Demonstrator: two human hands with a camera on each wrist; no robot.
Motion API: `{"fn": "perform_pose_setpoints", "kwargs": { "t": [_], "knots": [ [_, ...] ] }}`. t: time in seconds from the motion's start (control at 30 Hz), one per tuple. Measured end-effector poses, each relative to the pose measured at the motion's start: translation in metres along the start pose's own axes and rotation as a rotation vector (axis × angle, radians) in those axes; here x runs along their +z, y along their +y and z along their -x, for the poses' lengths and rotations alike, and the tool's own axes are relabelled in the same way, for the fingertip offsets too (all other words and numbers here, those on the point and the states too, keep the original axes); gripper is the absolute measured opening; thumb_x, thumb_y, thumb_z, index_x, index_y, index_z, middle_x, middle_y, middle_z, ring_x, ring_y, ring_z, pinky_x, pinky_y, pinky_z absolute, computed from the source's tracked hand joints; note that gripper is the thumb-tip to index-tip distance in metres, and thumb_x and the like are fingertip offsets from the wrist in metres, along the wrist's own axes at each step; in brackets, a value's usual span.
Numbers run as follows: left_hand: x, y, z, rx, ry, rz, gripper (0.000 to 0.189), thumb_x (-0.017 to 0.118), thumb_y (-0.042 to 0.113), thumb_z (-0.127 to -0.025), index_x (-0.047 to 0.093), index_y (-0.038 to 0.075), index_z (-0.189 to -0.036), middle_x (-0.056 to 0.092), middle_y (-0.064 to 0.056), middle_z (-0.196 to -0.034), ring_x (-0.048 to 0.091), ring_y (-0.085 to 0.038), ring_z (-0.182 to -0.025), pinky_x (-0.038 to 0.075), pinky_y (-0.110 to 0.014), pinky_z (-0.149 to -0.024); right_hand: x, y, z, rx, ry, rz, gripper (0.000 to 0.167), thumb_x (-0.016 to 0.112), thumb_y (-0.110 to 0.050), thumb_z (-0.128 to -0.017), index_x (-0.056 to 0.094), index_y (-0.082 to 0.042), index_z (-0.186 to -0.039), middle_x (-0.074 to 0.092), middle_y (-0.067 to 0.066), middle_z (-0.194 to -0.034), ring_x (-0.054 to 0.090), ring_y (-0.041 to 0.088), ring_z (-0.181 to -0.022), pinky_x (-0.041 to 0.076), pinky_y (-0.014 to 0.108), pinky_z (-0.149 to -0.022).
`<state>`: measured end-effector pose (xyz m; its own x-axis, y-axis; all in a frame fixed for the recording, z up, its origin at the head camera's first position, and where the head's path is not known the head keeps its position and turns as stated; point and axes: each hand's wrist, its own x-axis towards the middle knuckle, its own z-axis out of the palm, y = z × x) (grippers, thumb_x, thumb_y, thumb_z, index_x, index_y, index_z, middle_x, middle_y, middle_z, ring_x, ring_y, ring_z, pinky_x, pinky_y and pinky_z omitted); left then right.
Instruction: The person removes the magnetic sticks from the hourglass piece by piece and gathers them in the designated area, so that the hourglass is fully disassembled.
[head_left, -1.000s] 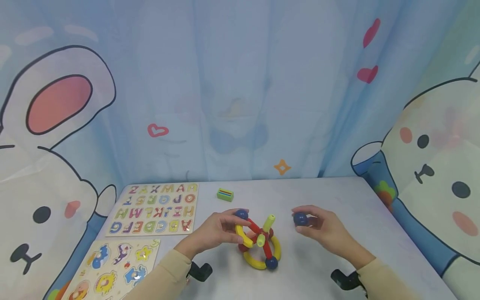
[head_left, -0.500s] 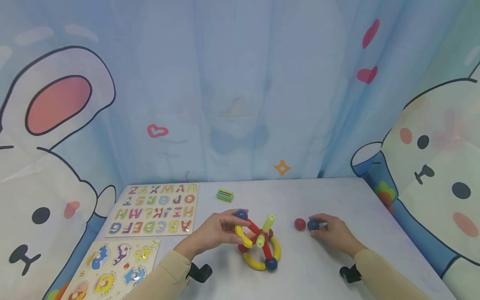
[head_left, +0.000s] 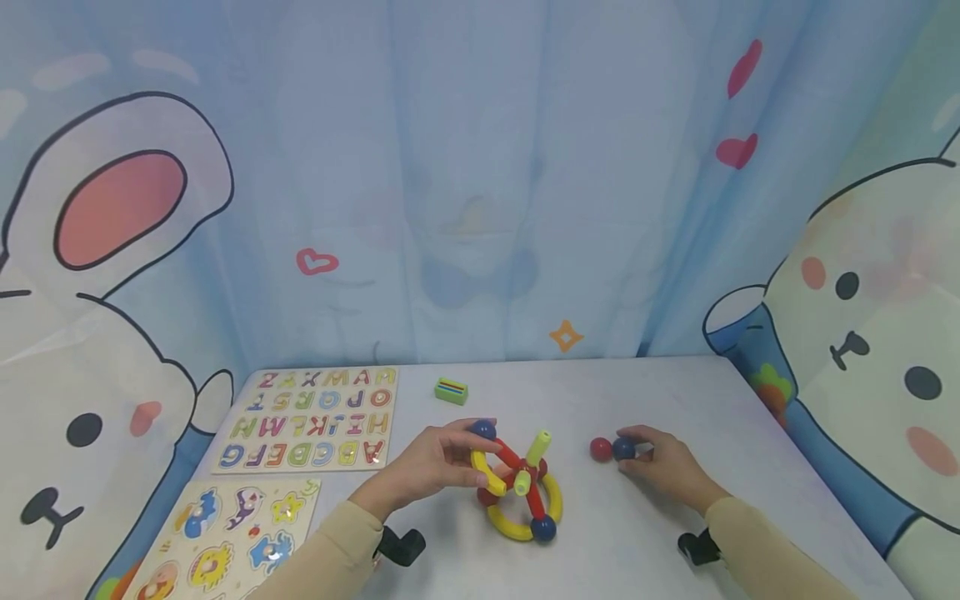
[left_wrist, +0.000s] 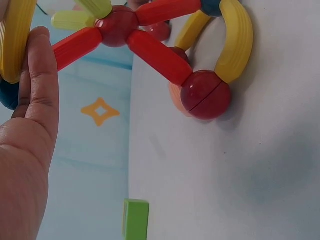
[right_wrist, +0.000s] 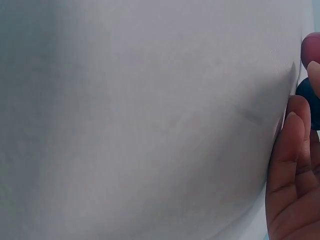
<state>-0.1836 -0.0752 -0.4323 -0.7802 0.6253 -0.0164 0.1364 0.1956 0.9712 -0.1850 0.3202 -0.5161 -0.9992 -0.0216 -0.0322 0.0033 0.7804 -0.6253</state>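
Note:
My left hand (head_left: 431,467) pinches a yellow curved stick (head_left: 489,473), part of a magnetic stick-and-ball structure. A blue ball (head_left: 483,429) sits at that stick's upper end, beside my fingers. Red sticks (left_wrist: 159,57) spread from a central red ball (left_wrist: 117,26), which also bears two light green sticks (head_left: 537,447). Below, yellow curved sticks (left_wrist: 237,40) and more balls form a ring on the table. To the right, my right hand (head_left: 669,468) pinches a loose blue ball (head_left: 624,448) between thumb and fingers, right against a loose red ball (head_left: 601,450) on the tabletop.
An alphabet puzzle board (head_left: 307,418) lies at the back left, with a picture puzzle board (head_left: 225,533) in front of it. A small green block (head_left: 451,391) with coloured stripes stands behind the structure. A printed curtain (head_left: 480,183) hangs behind the table.
My right hand has moved slightly right and down with the blue ball. The red ball, out of sight a second ago, now shows beside it. My left hand and the structure stay put.

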Motion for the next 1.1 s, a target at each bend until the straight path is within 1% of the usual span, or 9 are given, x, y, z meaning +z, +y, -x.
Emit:
{"fn": "perform_pose_setpoints", "kwargs": {
  "t": [0.2,0.3,0.5,0.67,0.93,1.1],
  "knots": [
    [0.0002,-0.0009,0.0001,0.001,0.009,-0.012,0.032,0.08,0.02,-0.086,0.075,0.018,-0.118,0.044,0.004,-0.151,0.05,-0.022,-0.125,0.05,-0.031,-0.094,0.0009,0.0009,0.0001,0.002,0.006,-0.002,0.053,0.077,-0.015,-0.086,0.057,-0.002,-0.133,0.06,0.022,-0.126,0.057,0.019,-0.08,0.052,0.036,-0.07],
    [0.0002,-0.0012,0.0001,0.0,0.01,-0.003,0.031,0.08,0.02,-0.086,0.075,0.019,-0.117,0.045,0.006,-0.15,0.048,-0.023,-0.129,0.05,-0.031,-0.095,0.0005,0.0008,0.0001,0.005,0.007,-0.005,0.053,0.077,-0.015,-0.086,0.057,-0.002,-0.133,0.061,0.02,-0.122,0.056,0.019,-0.079,0.051,0.035,-0.069],
    [0.0,-0.0013,0.0001,0.017,0.006,0.007,0.031,0.08,0.018,-0.086,0.075,0.018,-0.117,0.045,0.007,-0.15,0.046,-0.022,-0.131,0.05,-0.03,-0.095,0.0019,0.0032,-0.0007,0.003,0.016,-0.003,0.054,0.077,-0.015,-0.085,0.056,-0.002,-0.134,0.062,0.015,-0.116,0.055,0.019,-0.077,0.05,0.035,-0.067],
    [0.0,-0.0011,0.0,0.02,0.006,-0.001,0.031,0.08,0.018,-0.087,0.075,0.018,-0.118,0.045,0.007,-0.151,0.047,-0.022,-0.13,0.05,-0.031,-0.095,0.0026,0.0026,-0.0003,0.009,0.021,-0.008,0.055,0.077,-0.012,-0.085,0.056,-0.002,-0.135,0.062,0.013,-0.113,0.055,0.02,-0.077,0.049,0.035,-0.067],
    [-0.0003,-0.001,0.0002,-0.001,0.004,0.002,0.031,0.08,0.018,-0.086,0.075,0.02,-0.117,0.045,0.009,-0.15,0.047,-0.021,-0.131,0.05,-0.031,-0.096,0.0026,0.0017,-0.0012,0.02,0.019,-0.008,0.057,0.078,-0.012,-0.085,0.054,-0.001,-0.136,0.062,0.014,-0.112,0.055,0.02,-0.077,0.05,0.034,-0.067],
    [-0.0004,-0.0012,0.0,-0.01,0.001,0.013,0.032,0.08,0.018,-0.086,0.075,0.02,-0.117,0.044,0.009,-0.151,0.047,-0.021,-0.131,0.049,-0.032,-0.098,0.0017,0.0011,-0.0012,0.016,0.018,-0.019,0.058,0.077,-0.011,-0.084,0.053,-0.001,-0.136,0.061,0.012,-0.108,0.055,0.02,-0.075,0.049,0.035,-0.066]
  ]
}}
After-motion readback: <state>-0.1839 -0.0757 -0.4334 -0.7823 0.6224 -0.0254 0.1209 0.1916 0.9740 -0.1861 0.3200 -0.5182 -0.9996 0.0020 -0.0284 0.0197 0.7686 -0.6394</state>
